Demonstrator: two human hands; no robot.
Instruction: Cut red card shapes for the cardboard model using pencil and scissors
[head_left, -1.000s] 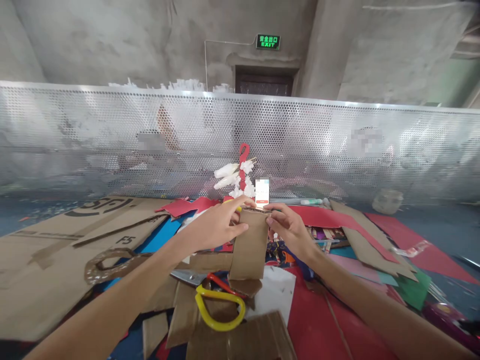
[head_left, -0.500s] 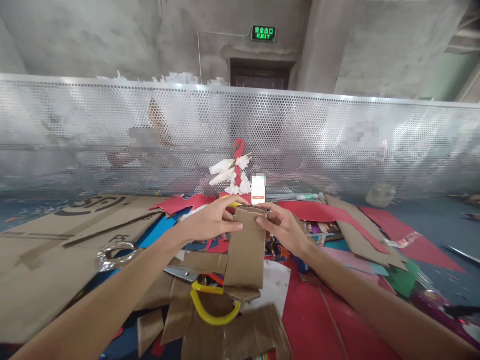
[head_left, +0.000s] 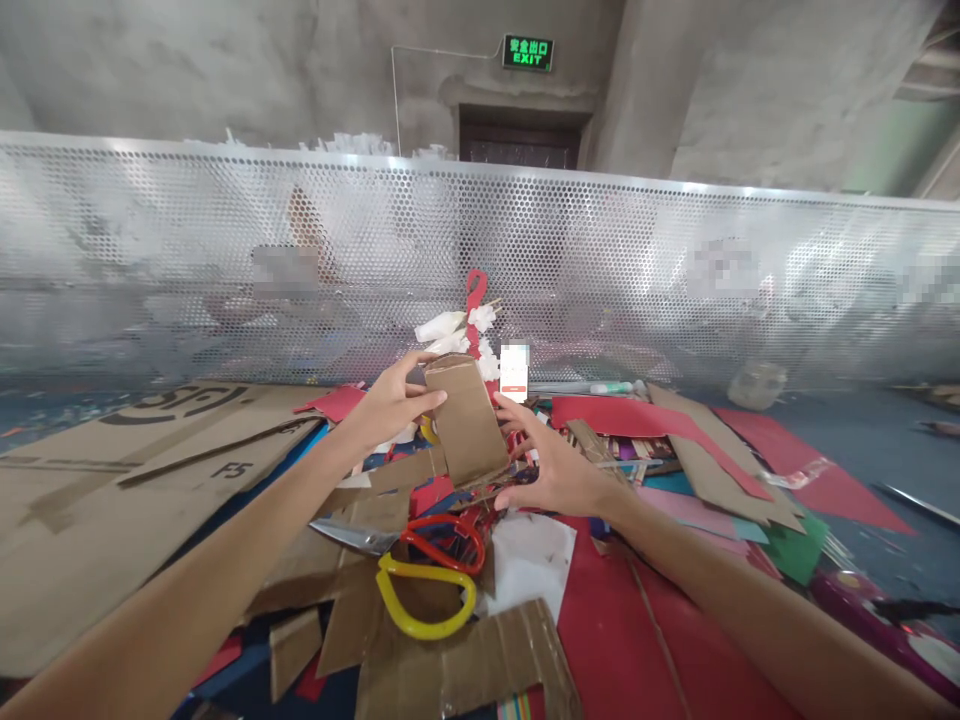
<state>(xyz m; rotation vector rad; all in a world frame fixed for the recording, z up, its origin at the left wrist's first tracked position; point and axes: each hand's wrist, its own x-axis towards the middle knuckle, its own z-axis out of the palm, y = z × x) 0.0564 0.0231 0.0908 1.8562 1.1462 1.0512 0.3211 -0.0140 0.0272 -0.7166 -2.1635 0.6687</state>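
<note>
A folded brown cardboard piece [head_left: 466, 420], shaped like a flat box, is held tilted above the clutter. My left hand [head_left: 394, 400] pinches its upper left corner, thumb on the front face and fingers behind the edge. Along its right side, my right hand [head_left: 555, 465] has its fingers and thumb spread apart; whether a fingertip touches the cardboard I cannot tell. Below lie scissors [head_left: 431, 570] with one red and one yellow handle, blades pointing left, on cardboard scraps [head_left: 472, 660]. A white paper sheet [head_left: 532, 560] is under my right hand.
A large cardboard sheet [head_left: 112, 470] covers the left. Red sheets [head_left: 637, 640] and paper strips spread to the right. Behind stand a lit phone [head_left: 514, 375], white flowers on a red looped strip [head_left: 475, 290], a jar [head_left: 757, 385] and a perforated metal partition [head_left: 600, 260].
The cardboard piece has moved up and left and tilted, its top leaning left. My right hand has slid down off its top corner and opened. More of the scissors' red handle shows.
</note>
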